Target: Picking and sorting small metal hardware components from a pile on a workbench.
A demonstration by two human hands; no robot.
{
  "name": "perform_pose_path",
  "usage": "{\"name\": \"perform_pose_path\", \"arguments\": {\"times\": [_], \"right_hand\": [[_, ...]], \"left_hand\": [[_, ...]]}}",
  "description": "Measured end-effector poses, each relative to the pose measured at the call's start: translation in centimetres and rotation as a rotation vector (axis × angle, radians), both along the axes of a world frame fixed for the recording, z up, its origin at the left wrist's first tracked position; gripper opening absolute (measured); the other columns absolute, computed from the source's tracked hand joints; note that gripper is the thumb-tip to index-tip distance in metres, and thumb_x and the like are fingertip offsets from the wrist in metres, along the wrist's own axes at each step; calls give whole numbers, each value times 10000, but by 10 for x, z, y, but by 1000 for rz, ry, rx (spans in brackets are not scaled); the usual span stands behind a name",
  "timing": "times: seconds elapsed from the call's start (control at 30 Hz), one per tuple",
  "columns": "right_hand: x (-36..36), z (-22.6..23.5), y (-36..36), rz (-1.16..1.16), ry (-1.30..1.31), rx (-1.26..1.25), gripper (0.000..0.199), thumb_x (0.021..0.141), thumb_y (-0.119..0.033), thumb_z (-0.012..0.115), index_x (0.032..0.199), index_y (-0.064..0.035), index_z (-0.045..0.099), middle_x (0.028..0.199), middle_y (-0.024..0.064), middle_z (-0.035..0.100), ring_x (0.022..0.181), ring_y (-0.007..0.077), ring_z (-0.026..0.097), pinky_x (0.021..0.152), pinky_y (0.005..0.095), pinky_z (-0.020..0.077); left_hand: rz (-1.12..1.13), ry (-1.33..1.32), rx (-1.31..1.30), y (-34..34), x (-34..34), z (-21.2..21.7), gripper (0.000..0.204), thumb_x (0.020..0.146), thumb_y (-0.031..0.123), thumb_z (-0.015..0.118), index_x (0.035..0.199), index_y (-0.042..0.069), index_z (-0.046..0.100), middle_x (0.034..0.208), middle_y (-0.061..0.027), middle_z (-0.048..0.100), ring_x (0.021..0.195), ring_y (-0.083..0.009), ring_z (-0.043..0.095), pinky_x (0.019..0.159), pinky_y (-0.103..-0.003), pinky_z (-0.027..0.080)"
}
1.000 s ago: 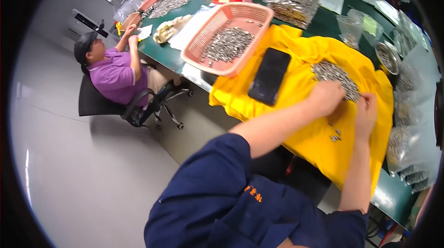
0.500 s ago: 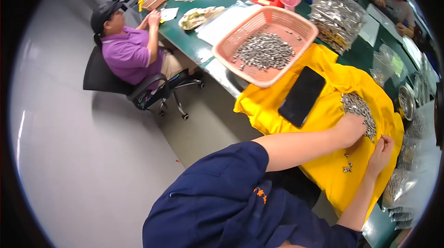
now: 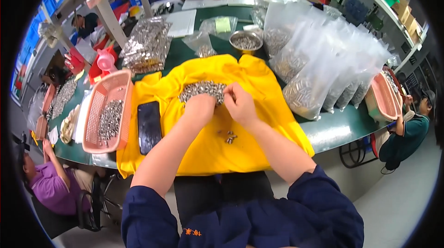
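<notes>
A pile of small silvery metal parts (image 3: pixel 202 89) lies on a yellow cloth (image 3: pixel 263 148) spread over the table. My left hand (image 3: pixel 201 107) rests at the pile's near edge, its fingers curled down and mostly hidden from sight. At the pile's right end my right hand (image 3: pixel 240 105) holds its thumb and fingertips pinched together. Whatever either hand grips is too small or too covered to make out. Between my forearms, closer to me, sits a little cluster of loose metal parts (image 3: pixel 230 138).
Left of the cloth's middle lies a black phone (image 3: pixel 149 130), beside a pink basket (image 3: pixel 88 134) with metal parts inside. Filled plastic bags (image 3: pixel 303 88) crowd the right. A metal bowl (image 3: pixel 246 41) and a bag of metal pieces (image 3: pixel 147 44) stand behind. Co-workers sit around.
The view has swung to the right, bringing the bags and the far side of the table in. Both hands stay by the pile; my right hand is now nearer its right end.
</notes>
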State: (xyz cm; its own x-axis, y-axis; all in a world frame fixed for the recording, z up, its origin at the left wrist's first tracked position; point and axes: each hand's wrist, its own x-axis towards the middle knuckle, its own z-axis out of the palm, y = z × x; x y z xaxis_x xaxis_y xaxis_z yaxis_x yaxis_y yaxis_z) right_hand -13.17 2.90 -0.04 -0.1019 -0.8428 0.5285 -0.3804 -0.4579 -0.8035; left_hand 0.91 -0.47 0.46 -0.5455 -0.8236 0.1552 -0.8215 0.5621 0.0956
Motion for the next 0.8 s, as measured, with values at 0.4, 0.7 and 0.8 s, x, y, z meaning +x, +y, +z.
{"name": "perform_pose_path", "arguments": {"times": [0.4,0.7,0.8], "right_hand": [[8,1,5,49,-39,113,58,734,-26,493,792,-27,488,612,62,509,518,116,468,499,238,388],[3,11,7,37,0,-10,39,767,-19,485,801,-32,498,606,23,494,521,69,448,479,209,368],[1,34,13,-32,21,-58,59,768,-2,483,820,-28,493,624,32,492,529,76,450,484,214,373]], "left_hand": [[2,1275,906,2,21,4,124,726,33,586,838,20,536,779,-2,556,691,-85,540,645,-214,443],[-115,1464,1017,-3,14,-17,102,752,55,570,845,63,530,746,5,552,681,-84,529,619,-194,417],[-127,1418,973,-5,16,-20,93,766,100,570,849,82,531,741,10,556,674,-68,526,592,-181,404]]}}
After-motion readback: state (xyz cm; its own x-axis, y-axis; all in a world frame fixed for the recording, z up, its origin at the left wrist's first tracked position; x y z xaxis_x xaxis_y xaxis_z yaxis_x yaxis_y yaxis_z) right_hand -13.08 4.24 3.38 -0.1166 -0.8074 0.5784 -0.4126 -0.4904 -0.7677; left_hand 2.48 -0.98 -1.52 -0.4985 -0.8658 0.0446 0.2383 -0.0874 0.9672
